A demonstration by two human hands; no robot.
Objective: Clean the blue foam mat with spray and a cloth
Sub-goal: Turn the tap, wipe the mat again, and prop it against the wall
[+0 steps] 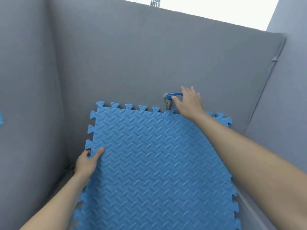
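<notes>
A single view is given, taken from a wide-angle camera worn on the person's head. It is aimed forward and downward into a corner formed by grey walls (116, 55), with a bright opening caught along the top edge. Both forearms are seen reaching away from the lens, entering from the bottom corners of the frame. The blue foam mat (157, 163) is seen close up, filling the lower centre. Straight lines are bent toward the edges.
</notes>
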